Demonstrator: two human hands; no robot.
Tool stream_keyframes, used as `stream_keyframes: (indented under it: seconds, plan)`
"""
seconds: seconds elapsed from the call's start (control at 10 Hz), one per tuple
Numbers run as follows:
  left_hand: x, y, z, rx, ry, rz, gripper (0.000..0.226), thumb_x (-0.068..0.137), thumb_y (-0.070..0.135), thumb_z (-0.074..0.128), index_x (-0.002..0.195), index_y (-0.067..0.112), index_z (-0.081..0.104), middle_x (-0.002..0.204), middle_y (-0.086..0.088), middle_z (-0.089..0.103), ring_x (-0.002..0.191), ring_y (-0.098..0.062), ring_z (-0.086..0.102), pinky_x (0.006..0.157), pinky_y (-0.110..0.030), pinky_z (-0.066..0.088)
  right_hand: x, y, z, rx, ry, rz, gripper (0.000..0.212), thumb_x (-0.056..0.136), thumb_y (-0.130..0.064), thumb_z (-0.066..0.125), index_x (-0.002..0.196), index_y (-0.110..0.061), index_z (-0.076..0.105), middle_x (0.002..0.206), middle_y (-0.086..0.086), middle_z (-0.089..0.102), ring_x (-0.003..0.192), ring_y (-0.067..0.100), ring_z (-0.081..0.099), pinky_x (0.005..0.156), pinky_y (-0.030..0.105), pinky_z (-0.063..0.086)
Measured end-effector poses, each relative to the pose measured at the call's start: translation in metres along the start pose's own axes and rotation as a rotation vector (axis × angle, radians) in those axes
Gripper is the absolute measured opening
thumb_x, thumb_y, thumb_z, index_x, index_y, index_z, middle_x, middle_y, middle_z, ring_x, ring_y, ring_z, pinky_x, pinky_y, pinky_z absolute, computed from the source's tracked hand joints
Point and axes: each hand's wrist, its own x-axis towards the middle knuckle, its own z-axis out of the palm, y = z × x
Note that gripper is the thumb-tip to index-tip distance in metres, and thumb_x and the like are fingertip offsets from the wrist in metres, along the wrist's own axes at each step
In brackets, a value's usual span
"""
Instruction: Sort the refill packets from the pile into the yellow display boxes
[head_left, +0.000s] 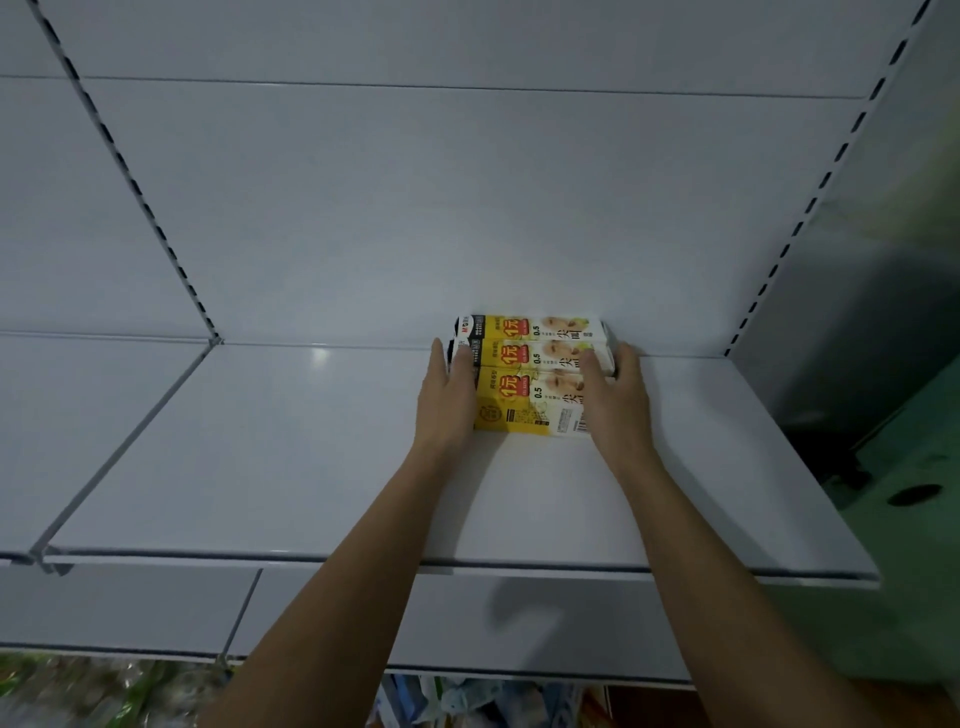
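Head view: 3 yellow display boxes (530, 374) sit in a row vs. shelf (260, 441) back wall, L hand (447, 397) + R hand (615, 395) flat-fingered, pressing row ends, grip released; step prob. squaring up; next needs packets, none visible.

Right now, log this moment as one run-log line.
scene: white shelf | items: three yellow display boxes at back wall | left hand: flat against boxes' left end | right hand: on right end | packets: none visible

Both forearms are bare, with no sleeves showing.
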Motion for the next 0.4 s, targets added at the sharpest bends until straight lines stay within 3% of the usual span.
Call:
stream_keyframes:
  seconds: [0.1, 0.2, 0.3, 0.4]
  plan:
    - [-0.002, 0.003, 0.003, -0.022, -0.009, 0.032, 0.051, 0.106, 0.045, 0.029, 0.153, 0.025, 0.034, 0.149, 0.01, 0.044, 0.136, -0.012, 0.042, 0.113, -0.033, 0.03, 0.007, -0.007, -0.006, 0.054, -0.101, 0.005, 0.026, 0.103, -0.035, 0.047, 0.127, -0.035, 0.055, 0.102, -0.008, 0.071, 0.07, 0.002, 0.072, 0.051, 0.02, 0.052]
    - [0.0, 0.001, 0.001, -0.024, -0.059, 0.021, 0.044, 0.103, 0.051, 0.028, 0.121, 0.03, 0.063, 0.117, 0.009, 0.069, 0.11, -0.012, 0.064, 0.101, -0.04, 0.047, 0.009, -0.004, -0.013, 0.071, -0.201, -0.011, 0.032, 0.103, -0.037, 0.047, 0.135, -0.042, 0.049, 0.108, -0.01, 0.072, 0.08, 0.005, 0.074, 0.061, 0.026, 0.059]
    - [0.014, -0.012, -0.006, -0.051, -0.116, -0.053, 0.081, 0.081, 0.087, 0.032, 0.137, 0.032, 0.055, 0.14, 0.003, 0.058, 0.128, -0.018, 0.056, 0.109, -0.05, 0.042, 0.009, -0.007, -0.016, 0.076, -0.239, 0.023, 0.03, 0.103, -0.039, 0.045, 0.132, -0.041, 0.052, 0.118, -0.01, 0.069, 0.1, 0.011, 0.071, 0.085, 0.038, 0.059]
    - [0.011, 0.01, -0.018, -0.1, -0.031, -0.028, 0.092, 0.08, 0.087, 0.035, 0.154, 0.033, 0.031, 0.16, 0.006, 0.032, 0.145, -0.018, 0.034, 0.12, -0.05, 0.024, 0.01, -0.018, -0.03, 0.096, -0.106, -0.014, 0.042, 0.104, -0.041, 0.043, 0.145, -0.03, 0.045, 0.137, -0.013, 0.052, 0.125, 0.011, 0.053, 0.1, 0.032, 0.044]
